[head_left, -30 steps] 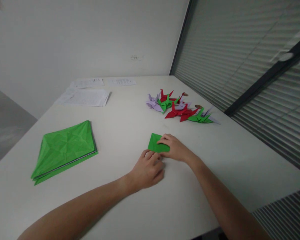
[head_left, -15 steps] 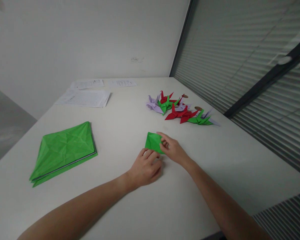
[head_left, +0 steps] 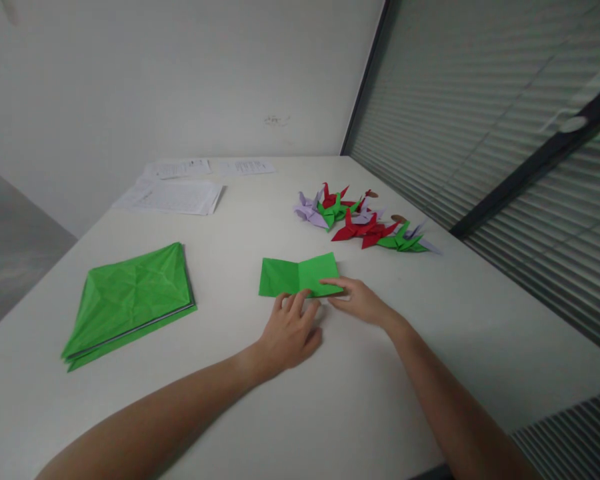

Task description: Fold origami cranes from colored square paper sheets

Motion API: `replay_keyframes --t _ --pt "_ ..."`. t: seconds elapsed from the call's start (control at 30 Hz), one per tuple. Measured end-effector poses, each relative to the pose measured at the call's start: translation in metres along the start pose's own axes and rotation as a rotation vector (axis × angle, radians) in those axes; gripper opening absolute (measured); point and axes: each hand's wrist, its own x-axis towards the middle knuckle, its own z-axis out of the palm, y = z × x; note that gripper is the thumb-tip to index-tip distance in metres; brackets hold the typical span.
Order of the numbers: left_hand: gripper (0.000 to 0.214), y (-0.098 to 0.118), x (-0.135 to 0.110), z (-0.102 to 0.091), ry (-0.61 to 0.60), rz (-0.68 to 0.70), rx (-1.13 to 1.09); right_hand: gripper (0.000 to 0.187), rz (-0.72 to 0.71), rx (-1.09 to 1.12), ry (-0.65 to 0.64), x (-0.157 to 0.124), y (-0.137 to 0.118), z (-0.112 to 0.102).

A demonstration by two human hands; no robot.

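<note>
A green sheet of origami paper (head_left: 280, 275) lies on the table in front of me, a wide rectangle with a crease standing down its middle. My left hand (head_left: 291, 330) rests at its near edge, fingers spread and fingertips touching the paper. At the right end, my right hand (head_left: 363, 301) has the near corner between its index finger, on top, and its thumb, below.
On the left lies a stack of creased green paper (head_left: 135, 287). Several red, green and lilac folded paper cranes (head_left: 365, 230) sit beyond my right hand. Printed sheets (head_left: 180, 198) lie at the back left. A window with blinds (head_left: 505, 133) borders the table's right side.
The green paper has opened out from a small square into a wide rectangle. My right hand has shifted slightly right with its corner, and the fingers of my left hand have spread.
</note>
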Motion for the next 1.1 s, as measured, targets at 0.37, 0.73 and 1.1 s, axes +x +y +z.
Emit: replay_keyframes --t 0.37,0.73,1.1 --pt "0.056 -0.008 0.002 0.011 -0.047 -0.025 -0.046 0.032 -0.216 -0.39 0.087 -0.001 0.01 -0.015" --pt "0.042 -0.01 0.001 0.008 -0.029 0.092 -0.114 0.017 -0.093 -0.138 -0.23 -0.002 0.011 -0.031" --pt "0.031 -0.006 0.002 -0.001 -0.059 0.155 -0.136 0.033 0.04 -0.045 -0.225 -0.002 0.005 -0.03"
